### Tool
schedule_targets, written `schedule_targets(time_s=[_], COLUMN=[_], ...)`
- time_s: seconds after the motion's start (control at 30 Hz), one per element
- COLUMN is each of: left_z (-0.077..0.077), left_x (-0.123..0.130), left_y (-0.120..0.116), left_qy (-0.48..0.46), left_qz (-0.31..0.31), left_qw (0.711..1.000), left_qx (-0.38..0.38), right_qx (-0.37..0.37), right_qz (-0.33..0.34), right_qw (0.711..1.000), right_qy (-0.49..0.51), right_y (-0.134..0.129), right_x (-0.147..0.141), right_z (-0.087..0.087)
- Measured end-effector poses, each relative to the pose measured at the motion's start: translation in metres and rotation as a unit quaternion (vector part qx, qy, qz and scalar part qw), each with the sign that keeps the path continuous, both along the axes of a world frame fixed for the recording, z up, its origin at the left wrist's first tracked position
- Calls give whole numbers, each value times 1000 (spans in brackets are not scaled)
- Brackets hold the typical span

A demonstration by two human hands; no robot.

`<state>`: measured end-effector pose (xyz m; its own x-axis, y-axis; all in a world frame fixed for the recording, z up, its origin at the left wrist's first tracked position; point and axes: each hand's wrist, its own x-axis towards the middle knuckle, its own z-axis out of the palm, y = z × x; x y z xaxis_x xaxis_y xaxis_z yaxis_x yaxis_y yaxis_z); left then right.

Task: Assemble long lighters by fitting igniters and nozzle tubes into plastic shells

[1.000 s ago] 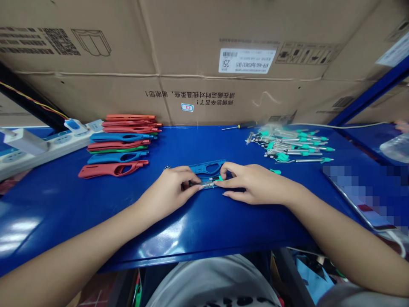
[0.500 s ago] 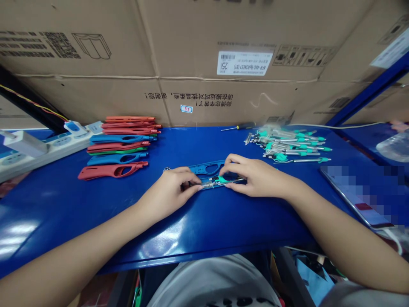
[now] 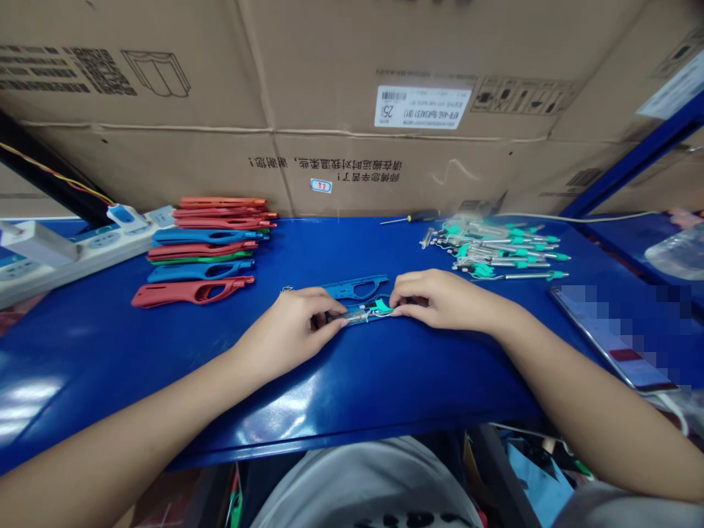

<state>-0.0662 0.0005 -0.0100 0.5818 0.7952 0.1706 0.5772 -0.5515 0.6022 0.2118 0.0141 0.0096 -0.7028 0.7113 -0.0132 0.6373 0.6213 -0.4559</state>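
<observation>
A blue lighter shell half with a clear fuel tank and a green trigger (image 3: 381,305) in it lies between my hands. My left hand (image 3: 308,317) pinches its left end, by the clear tank (image 3: 357,317). At the right end, the thumb and fingers of my right hand (image 3: 423,299) close on it beside the green trigger. Just behind lies another blue lighter shell half (image 3: 355,288), its finger loop facing up. Small metal bits (image 3: 287,290) sit behind my left hand.
Red, blue and green lighter shells (image 3: 195,292) lie in a row at left, near a power strip (image 3: 104,246). Lighter inner assemblies (image 3: 506,246) with green triggers are piled at back right. A screwdriver (image 3: 411,218) lies by the cardboard box (image 3: 330,88). A phone (image 3: 616,341) rests at right.
My right hand has shifted a little to the right, and its fingers have drawn together off the top of the green trigger. My left hand stays in place.
</observation>
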Motion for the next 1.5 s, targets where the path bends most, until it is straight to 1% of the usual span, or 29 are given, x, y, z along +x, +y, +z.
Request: schedule_targets(time_s=[0.3, 0.37, 0.47, 0.53, 0.67, 0.73, 0.93, 1.27, 1.5], left_z=[1, 2, 4, 6, 3, 0, -8, -9, -10], left_x=[0, 0, 2, 3, 5, 5, 6, 6, 6], left_y=[-2, -3, -5, -7, -11, -13, -14, -14, -14], left_qy=[16, 26, 48, 53, 69, 85, 93, 64, 73], left_qz=[-3, 5, 4, -31, -123, -141, -141, -138, -138], left_qw=[1000, 999, 995, 992, 983, 980, 981, 985, 984], left_qx=[4, 26, 87, 111, 118, 114, 94, 77, 81], right_qx=[94, 98, 92, 85, 83, 80, 85, 62, 62], right_qz=[33, 36, 37, 38, 30, 29, 32, 29, 17], right_qw=[994, 994, 995, 996, 996, 996, 996, 998, 998], right_qy=[-34, -30, -20, -15, -20, -20, -9, -3, -10], right_y=[-2, -2, -2, -2, -4, -5, -5, -5, -6], right_x=[1, 1, 1, 1, 1, 0, -2, -2, -3], right_z=[-2, -3, -4, -4, -3, -3, -4, -3, -2])
